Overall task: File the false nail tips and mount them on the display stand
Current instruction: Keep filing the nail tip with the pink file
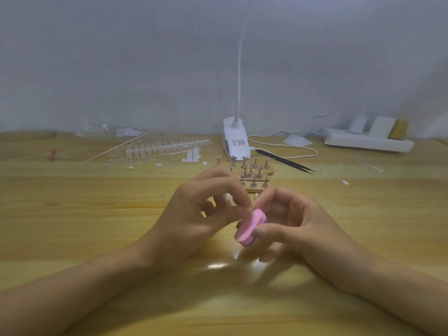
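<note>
Between our hands, our right hand grips the pink file block by thumb and fingers. Our left hand pinches at its upper edge; what it holds we cannot tell. Just beyond the grip stands the display stand.

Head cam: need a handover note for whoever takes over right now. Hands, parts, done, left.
Left hand: fingertips pinched at the top edge of the pink file block. The nail tip it presumably holds is hidden by them.
Right hand: grips the block, raised off the table.
Display stand: just behind the hands. No tips visible on its pegs, though the view is blurry.
Strips of tips: back left on the table.
Done: filing appears under way; nothing visibly mounted.
Left: finish this tip, mount it, then repeat for the rest.
</note>
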